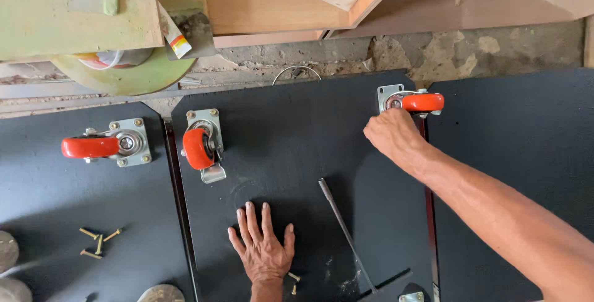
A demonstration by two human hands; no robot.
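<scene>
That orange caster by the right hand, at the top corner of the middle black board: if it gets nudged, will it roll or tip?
The caster lies sideways with its metal plate flat on the board, so it probably won't roll. The wheel may swivel. No screws show in its plate, so it likely slides if the right hand pushes.

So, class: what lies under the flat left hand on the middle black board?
Left hand rests flat on the black board. Two brass screws lie beside the wrist. Anything beneath the palm is hidden.

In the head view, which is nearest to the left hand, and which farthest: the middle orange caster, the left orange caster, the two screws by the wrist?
From the left hand:
1. Two screws, just right of the wrist.
2. Middle orange caster, above the fingers.
3. Left orange caster, far left panel.
</scene>
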